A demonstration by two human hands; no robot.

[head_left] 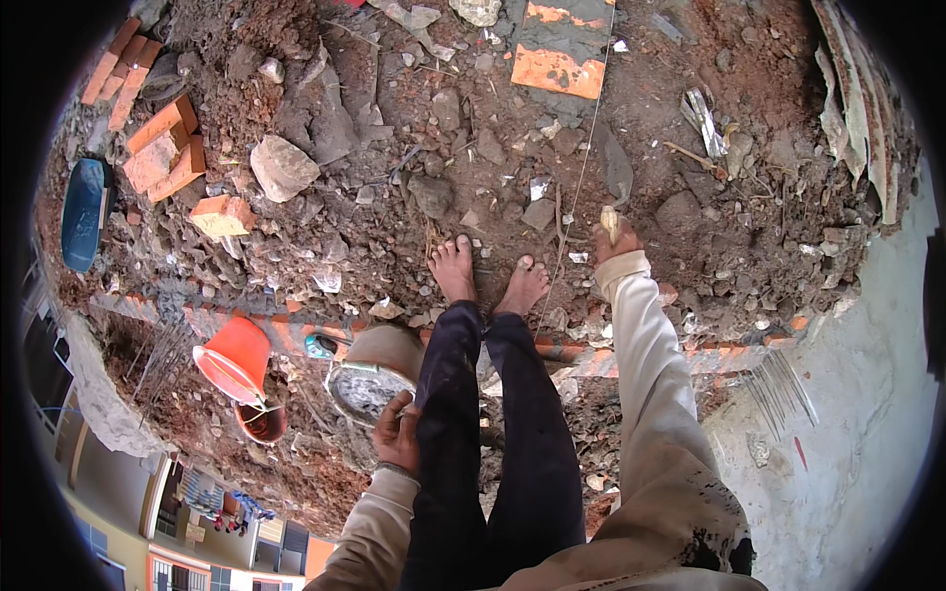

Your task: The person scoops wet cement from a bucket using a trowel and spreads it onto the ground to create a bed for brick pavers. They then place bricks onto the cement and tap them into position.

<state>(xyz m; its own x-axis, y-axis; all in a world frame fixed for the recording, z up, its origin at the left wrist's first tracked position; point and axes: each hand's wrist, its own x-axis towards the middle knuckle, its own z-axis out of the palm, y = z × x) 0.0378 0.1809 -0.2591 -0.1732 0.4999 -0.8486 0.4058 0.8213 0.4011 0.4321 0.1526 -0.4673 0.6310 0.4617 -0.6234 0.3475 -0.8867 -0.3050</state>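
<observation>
One right hand (617,242), long-sleeved, closed around the pale handle of a trowel (617,169). The trowel's grey leaf-shaped blade points forward, close over the soil (493,202); contact with the ground cannot be told.

One left hand (397,433), fingers curled, beside the dark trouser leg and at the near side of a grey bucket (390,353). Whether the fingers grip anything, or touch the rim, cannot be told. The two hands stand well apart.

Contents of the grey bucket: one grey, wet-looking mix (367,390).

One string (585,163), stretched over the ground, running between the right foot (523,286) and the right hand. One left foot (452,268), likewise bare, on the soil.

One stretch of orange brickwork (559,71), partly coated in grey mortar, at the far end beside the string.

One orange-red bucket (244,352), tilted, left of the grey bucket; one smaller reddish-brown container (261,426) just beside it.

One teal basin (85,212), oblong, far left. Several loose orange bricks (177,169), grouped near the basin; one broken brick piece (223,215) nearer. One large pale stone (283,168), right of the bricks.

Several thin metal rods (778,394), lower right, against a pale grey surface (838,463).
</observation>
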